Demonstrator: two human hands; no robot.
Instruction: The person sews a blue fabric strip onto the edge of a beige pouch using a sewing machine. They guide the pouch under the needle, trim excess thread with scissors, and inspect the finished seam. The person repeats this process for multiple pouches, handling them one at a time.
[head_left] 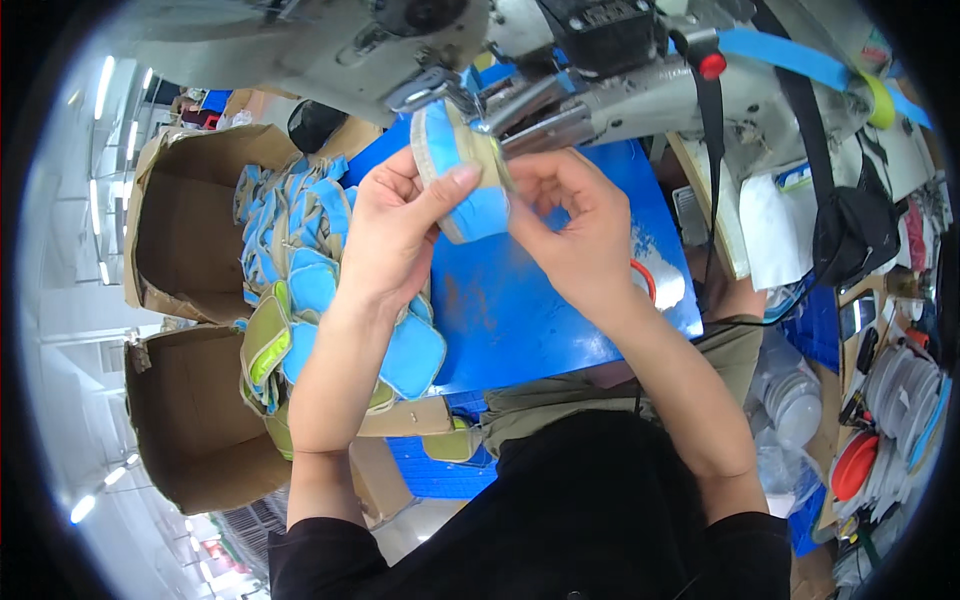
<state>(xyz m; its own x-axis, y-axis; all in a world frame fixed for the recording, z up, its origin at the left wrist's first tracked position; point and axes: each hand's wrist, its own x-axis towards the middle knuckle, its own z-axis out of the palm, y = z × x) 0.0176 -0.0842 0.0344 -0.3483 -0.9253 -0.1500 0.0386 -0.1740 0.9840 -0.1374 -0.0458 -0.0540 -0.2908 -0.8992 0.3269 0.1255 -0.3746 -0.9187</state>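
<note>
Just below the head of an industrial sewing machine (540, 70), my left hand (405, 215) grips a curved blue and beige fabric piece (462, 205) with grey edging, thumb pressed across its front. My right hand (570, 230) is curled at the piece's right side, thumb and fingertips on its edge, partly hidden by it. Under both hands is a blue work surface (510, 330), with a red looped handle (645, 278) partly visible beside my right wrist. A pile of blue, grey and green sewn pieces (285, 240) lies left of my left forearm.
Two open cardboard boxes (195, 420) stand at the left. A black pouch (855, 235) and straps hang from the machine at the right. Stacked reels and discs (890, 410) fill shelving at the far right. My lap is below the table edge.
</note>
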